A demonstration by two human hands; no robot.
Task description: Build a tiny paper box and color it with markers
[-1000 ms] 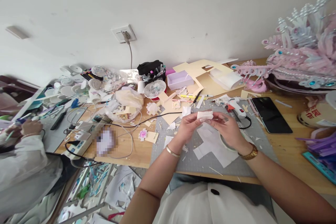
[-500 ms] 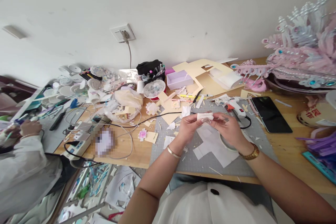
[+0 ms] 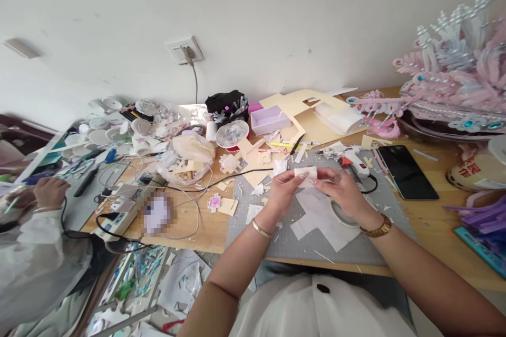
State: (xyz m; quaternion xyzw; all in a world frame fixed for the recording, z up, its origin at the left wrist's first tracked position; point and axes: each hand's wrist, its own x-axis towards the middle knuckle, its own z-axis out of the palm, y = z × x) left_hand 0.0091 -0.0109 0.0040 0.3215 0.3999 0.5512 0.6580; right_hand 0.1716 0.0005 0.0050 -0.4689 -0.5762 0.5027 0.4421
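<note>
A small white folded paper piece (image 3: 306,172) is held up above the grey cutting mat (image 3: 276,242). My left hand (image 3: 285,188) pinches its left end and my right hand (image 3: 343,189) pinches its right end, fingers closed on it. Under my hands lie white paper sheets (image 3: 322,221) and a roll of tape (image 3: 342,214). A white glue gun (image 3: 356,160) with a black cord rests just behind my right hand.
A black phone (image 3: 407,172) lies to the right, past it a pink and silver beaded headdress (image 3: 454,84). A purple box (image 3: 272,119), cream card pieces (image 3: 304,108), a power strip (image 3: 122,213) and cables crowd the left. Another person's hand (image 3: 49,191) works at far left.
My hands have shifted slightly and turned the paper piece a little. The other person's hand at far left has moved a bit.
</note>
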